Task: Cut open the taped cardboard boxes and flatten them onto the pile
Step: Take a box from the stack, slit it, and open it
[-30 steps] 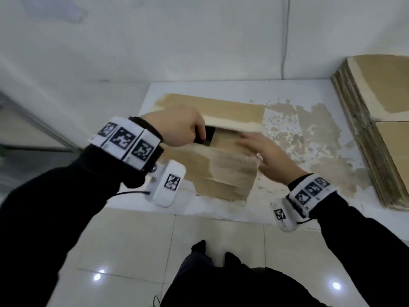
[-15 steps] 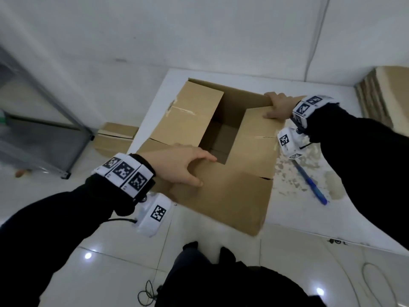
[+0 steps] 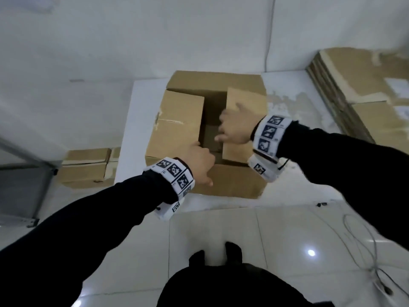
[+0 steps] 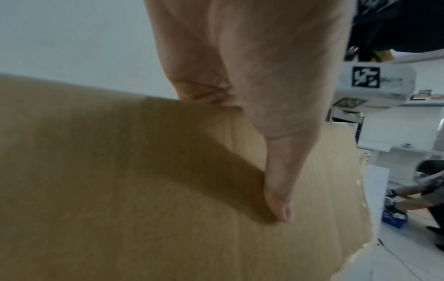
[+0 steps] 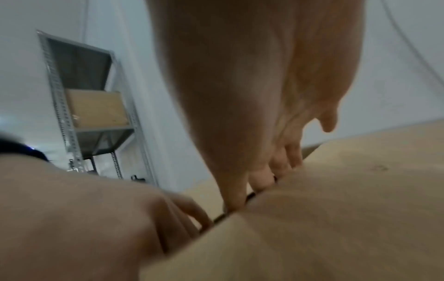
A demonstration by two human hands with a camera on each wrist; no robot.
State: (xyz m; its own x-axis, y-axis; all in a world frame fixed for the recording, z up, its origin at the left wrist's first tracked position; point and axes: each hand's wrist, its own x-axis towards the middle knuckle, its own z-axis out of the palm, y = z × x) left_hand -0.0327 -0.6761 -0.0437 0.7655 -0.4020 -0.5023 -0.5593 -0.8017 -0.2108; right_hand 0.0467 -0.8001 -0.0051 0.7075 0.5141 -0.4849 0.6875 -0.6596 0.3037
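An open brown cardboard box (image 3: 177, 129) stands on a low white platform (image 3: 298, 196), its top flaps partly folded in around a dark opening. My left hand (image 3: 199, 160) grips the near wall at the opening. In the left wrist view its thumb (image 4: 278, 199) presses the outer cardboard face (image 4: 120, 190) and the fingers go over the top edge. My right hand (image 3: 236, 127) lies on the right flap (image 3: 245, 103). In the right wrist view its fingers (image 5: 261, 176) curl over that flap's inner edge (image 5: 336, 209). No cutter is visible.
A tall pile of flattened cardboard (image 3: 365, 96) sits at the right. Other closed boxes (image 3: 86, 167) lie on the floor to the left, beside a grey metal shelf (image 3: 22, 173). A thin cable (image 3: 365, 251) loops over the tiled floor at right. My feet (image 3: 232, 253) are near the platform.
My right hand came from the far right corner to the right flap's inner edge. My left hand went from lying flat on the near flap to gripping the near wall.
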